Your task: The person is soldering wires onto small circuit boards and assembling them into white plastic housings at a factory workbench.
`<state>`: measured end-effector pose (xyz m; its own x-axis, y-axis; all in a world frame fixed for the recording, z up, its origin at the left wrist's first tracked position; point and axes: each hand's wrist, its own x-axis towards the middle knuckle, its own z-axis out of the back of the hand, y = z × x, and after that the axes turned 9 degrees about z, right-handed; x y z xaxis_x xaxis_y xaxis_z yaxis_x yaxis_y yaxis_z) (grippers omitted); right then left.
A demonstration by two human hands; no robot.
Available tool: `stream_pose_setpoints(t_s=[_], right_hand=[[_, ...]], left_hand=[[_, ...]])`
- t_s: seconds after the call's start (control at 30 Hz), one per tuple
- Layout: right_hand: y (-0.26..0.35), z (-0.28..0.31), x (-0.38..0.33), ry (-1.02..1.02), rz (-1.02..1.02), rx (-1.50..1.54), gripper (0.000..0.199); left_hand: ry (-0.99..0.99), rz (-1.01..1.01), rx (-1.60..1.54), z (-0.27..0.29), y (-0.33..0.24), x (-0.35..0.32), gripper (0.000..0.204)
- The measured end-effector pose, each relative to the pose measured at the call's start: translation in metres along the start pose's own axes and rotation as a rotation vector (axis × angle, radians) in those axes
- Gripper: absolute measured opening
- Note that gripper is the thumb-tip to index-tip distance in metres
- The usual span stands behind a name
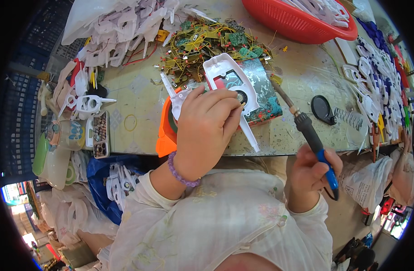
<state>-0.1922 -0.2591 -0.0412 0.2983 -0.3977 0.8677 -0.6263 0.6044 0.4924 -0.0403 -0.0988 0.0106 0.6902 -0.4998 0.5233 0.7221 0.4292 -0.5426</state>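
My right hand is wrapped round the blue and black handle of a soldering iron, whose metal tip points up and left. My left hand, with a purple bead bracelet, has its thumb and fingers pinched together over a white plastic housing. What it pinches is hidden or too small to make out. By those fingertips, a round black part with a pale ring shows inside the housing. Beneath the housing lies a shiny patterned box. An orange holder and another white plastic piece stand left of my left hand.
A heap of green circuit boards with yellow wires lies behind. White plastic parts pile up at far left; a red basket stands at far right. A black oval part and solder coil lie right of the iron.
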Motion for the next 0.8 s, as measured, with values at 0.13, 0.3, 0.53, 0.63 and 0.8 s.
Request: stream_pose_setpoints(t_s=[0.13, 0.3, 0.53, 0.63, 0.8], right_hand=[[0.009, 0.008, 0.028, 0.053, 0.008, 0.052, 0.030], [-0.001, 0.011, 0.046, 0.234, 0.074, 0.203, 0.026], [-0.007, 0.008, 0.050, 0.312, 0.054, 0.257, 0.023], [-0.006, 0.006, 0.050, 0.319, 0.045, 0.275, 0.022], [-0.001, 0.001, 0.052, 0.368, 0.029, 0.154, 0.024]], left_hand=[[0.035, 0.038, 0.008, 0.002, 0.003, -0.003, 0.009], [0.067, 0.075, -0.026, 0.004, 0.007, -0.002, 0.008], [0.085, 0.094, -0.036, 0.005, 0.006, -0.002, 0.007], [0.087, 0.089, -0.022, 0.006, 0.005, -0.002, 0.007], [0.082, 0.081, -0.005, 0.006, 0.006, -0.002, 0.006]])
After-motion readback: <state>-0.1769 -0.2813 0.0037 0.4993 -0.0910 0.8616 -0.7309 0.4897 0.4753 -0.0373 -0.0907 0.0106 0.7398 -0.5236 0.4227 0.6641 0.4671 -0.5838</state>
